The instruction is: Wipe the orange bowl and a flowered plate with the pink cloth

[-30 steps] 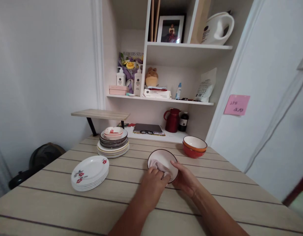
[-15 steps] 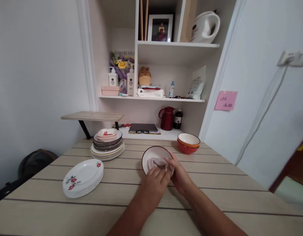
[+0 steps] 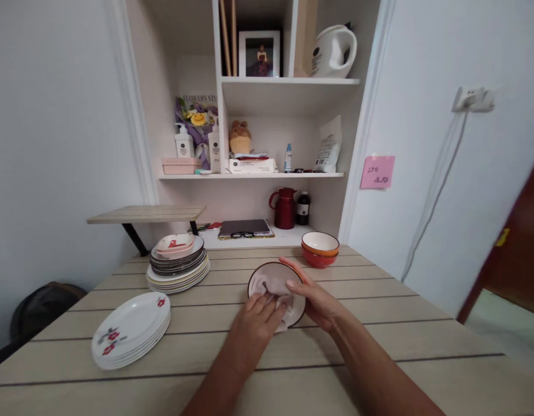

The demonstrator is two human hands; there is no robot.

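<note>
A dark-rimmed bowl (image 3: 298, 306) with a pale inside is tilted toward me over the middle of the table. My right hand (image 3: 315, 297) grips its right side, thumb over the rim and fingers behind the outer wall. Inside the bowl lies a crumpled pale cloth (image 3: 258, 284), part of it hanging over the near edge. My left hand (image 3: 258, 320) presses that cloth against the bowl's inner surface with bent fingers. Whether the bowl's base touches the table is hidden.
White flowered plates (image 3: 132, 326) are stacked at the left. Behind them stands a taller plate stack (image 3: 179, 266) topped by small pink-edged dishes (image 3: 175, 245). Two nested bowls (image 3: 320, 249) sit at the back right. A small raised shelf (image 3: 148, 214) overhangs the back left; a red jug (image 3: 284, 209) stands beyond.
My left hand and the cloth have shifted toward the bowl's left and near side. My right hand has opened its hold higher along the right rim. The whole view has turned slightly right.
</note>
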